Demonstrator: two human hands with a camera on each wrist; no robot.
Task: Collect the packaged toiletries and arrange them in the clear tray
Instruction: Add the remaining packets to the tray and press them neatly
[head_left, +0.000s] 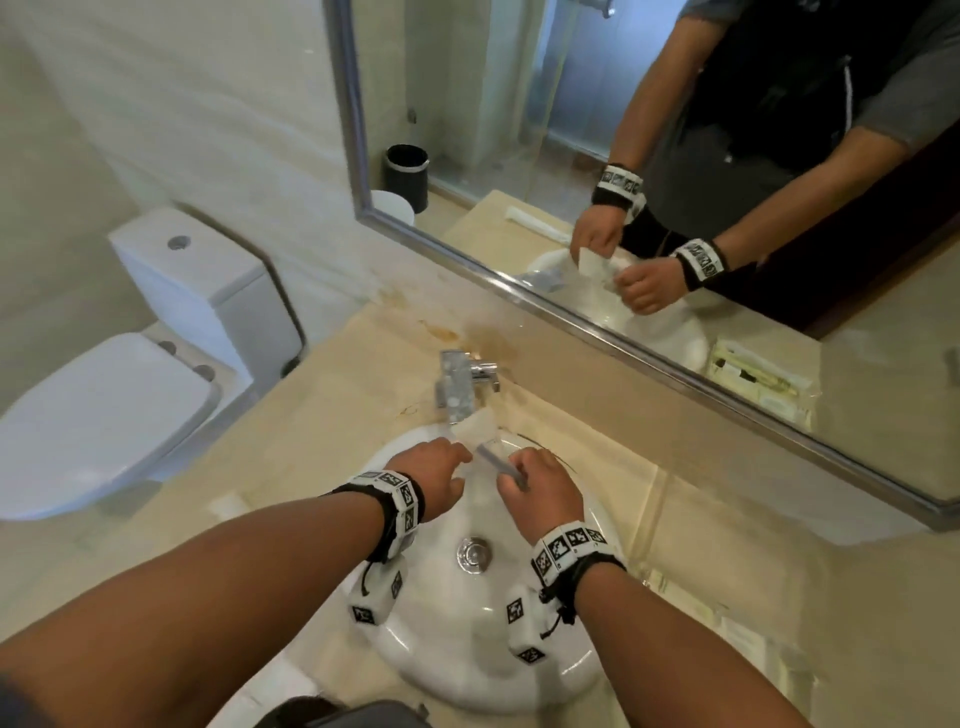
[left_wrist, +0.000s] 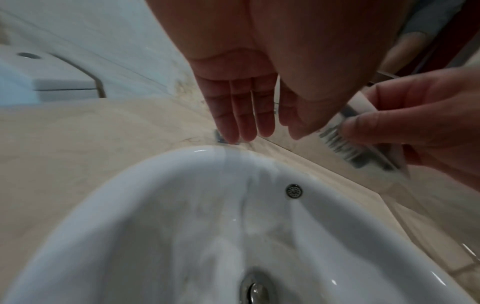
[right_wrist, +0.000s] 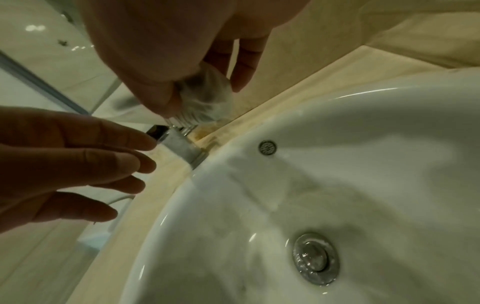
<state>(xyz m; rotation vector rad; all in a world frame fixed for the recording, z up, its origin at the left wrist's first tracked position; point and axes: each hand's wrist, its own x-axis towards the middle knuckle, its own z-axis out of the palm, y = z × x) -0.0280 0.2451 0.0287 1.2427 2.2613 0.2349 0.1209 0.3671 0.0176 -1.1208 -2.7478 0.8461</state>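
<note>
Over the white sink (head_left: 457, 660), my right hand (head_left: 519, 473) pinches a small translucent packet (head_left: 491, 452) with dark print and what looks like a comb inside. The wrist views show the packet (left_wrist: 345, 148) (right_wrist: 207, 98) held between the thumb and fingers. My left hand (head_left: 457, 467) hovers just left of it with straight, relaxed fingers (left_wrist: 244, 115) and holds nothing. The clear tray (head_left: 737, 629) sits blurred on the counter to the right of the sink, with pale packets in it. Its reflection shows in the mirror.
A chrome faucet (head_left: 462, 379) stands just behind the hands at the sink's back rim. The beige counter (head_left: 291, 415) runs left to a white toilet (head_left: 104, 415). A framed mirror (head_left: 675, 364) lines the back wall. A white packet-like shape (head_left: 285, 680) lies front left.
</note>
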